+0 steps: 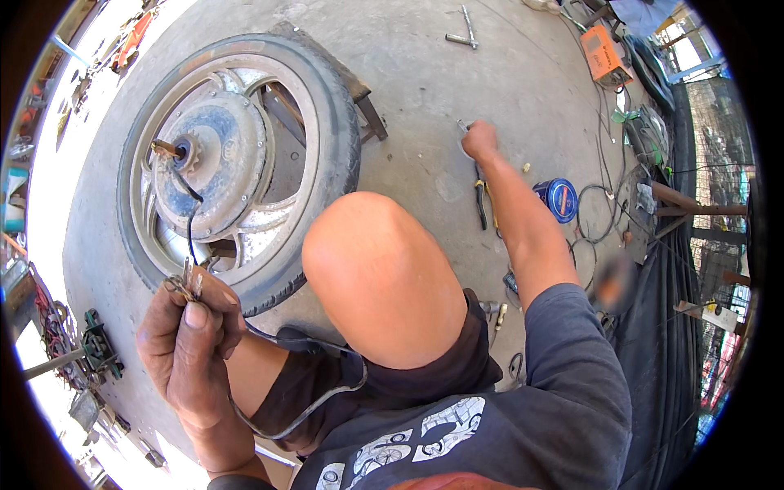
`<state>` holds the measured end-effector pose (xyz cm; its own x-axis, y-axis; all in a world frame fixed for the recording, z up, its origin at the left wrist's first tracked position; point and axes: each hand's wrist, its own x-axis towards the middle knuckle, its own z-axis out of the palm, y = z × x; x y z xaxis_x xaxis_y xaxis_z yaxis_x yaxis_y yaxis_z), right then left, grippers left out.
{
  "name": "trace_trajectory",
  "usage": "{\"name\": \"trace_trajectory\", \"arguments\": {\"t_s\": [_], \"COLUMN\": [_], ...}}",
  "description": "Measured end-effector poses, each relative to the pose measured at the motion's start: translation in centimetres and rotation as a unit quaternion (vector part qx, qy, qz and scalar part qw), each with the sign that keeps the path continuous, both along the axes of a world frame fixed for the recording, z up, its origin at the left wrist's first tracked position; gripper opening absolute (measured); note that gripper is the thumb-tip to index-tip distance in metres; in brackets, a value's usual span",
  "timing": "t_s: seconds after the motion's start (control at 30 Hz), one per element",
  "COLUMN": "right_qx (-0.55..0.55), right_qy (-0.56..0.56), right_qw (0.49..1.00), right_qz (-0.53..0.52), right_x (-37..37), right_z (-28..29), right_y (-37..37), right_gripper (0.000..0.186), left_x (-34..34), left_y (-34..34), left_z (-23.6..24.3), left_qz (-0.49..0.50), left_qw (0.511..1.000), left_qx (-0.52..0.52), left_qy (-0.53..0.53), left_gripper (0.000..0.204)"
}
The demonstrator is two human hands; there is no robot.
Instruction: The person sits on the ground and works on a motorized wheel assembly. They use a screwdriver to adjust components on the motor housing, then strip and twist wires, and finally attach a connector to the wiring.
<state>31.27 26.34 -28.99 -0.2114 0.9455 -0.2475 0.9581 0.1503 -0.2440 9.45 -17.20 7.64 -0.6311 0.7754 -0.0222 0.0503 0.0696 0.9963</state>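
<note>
My left hand (189,347) pinches the bare metal ends (189,282) of a cable between thumb and fingers. A black cable (193,220) runs from the axle of a hub-motor wheel (214,155) to this hand. From the hand, a dark cable (314,404) loops across my lap. The spoked wheel with its tyre lies flat on a low stool (371,118). My right hand (480,140) is stretched out over the floor, fingers closed. A small metallic tip (462,125) shows beside it, too little to name. Pliers (480,204) lie just below that hand.
A blue round tin (559,200) stands right of my right forearm, by tangled cables (600,220). Farther off are a T-shaped metal tool (465,33) and an orange box-shaped machine (606,57). Dark netting (719,155) borders the right side. Green metal parts (100,343) lie at the left.
</note>
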Motion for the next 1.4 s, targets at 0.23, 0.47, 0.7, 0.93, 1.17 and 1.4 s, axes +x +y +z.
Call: {"name": "trace_trajectory", "arguments": {"t_s": [0.23, 0.47, 0.7, 0.93, 1.17, 1.4], "right_qx": [0.002, -0.005, 0.061, 0.033, -0.022, -0.044], "right_qy": [-0.002, 0.018, 0.076, 0.13, 0.095, 0.103], "right_qw": [0.999, 0.997, 0.993, 0.991, 0.993, 0.994], "right_qz": [0.032, 0.078, 0.061, 0.013, -0.074, -0.007], "right_x": [2.0, 6.0, 2.8, -6.2, -10.0, -12.0], "right_z": [1.1, 0.1, 1.4, 0.2, -0.4, -1.2], "right_y": [-6.8, -14.4, -12.5, -5.6, -4.9, -6.1], "right_gripper": [0.021, 0.02, 0.021, 0.02, 0.024, 0.022], "left_x": [0.7, 0.9, 0.5, 0.0, -0.6, -0.6], "left_y": [-0.5, -1.5, -2.0, -1.1, -0.7, -0.3], "left_z": [0.1, 0.7, 0.9, 0.8, 0.2, -0.5], "left_qz": [0.013, 0.0, -0.014, -0.015, -0.013, -0.009], "left_qw": [1.0, 0.998, 0.999, 0.999, 1.0, 1.0], "left_qx": [0.022, 0.056, 0.041, 0.029, 0.01, 0.014], "left_qy": [0.004, -0.005, -0.005, -0.001, -0.01, -0.013], "left_gripper": [0.024, 0.023, 0.023, 0.024, 0.025, 0.025]}}
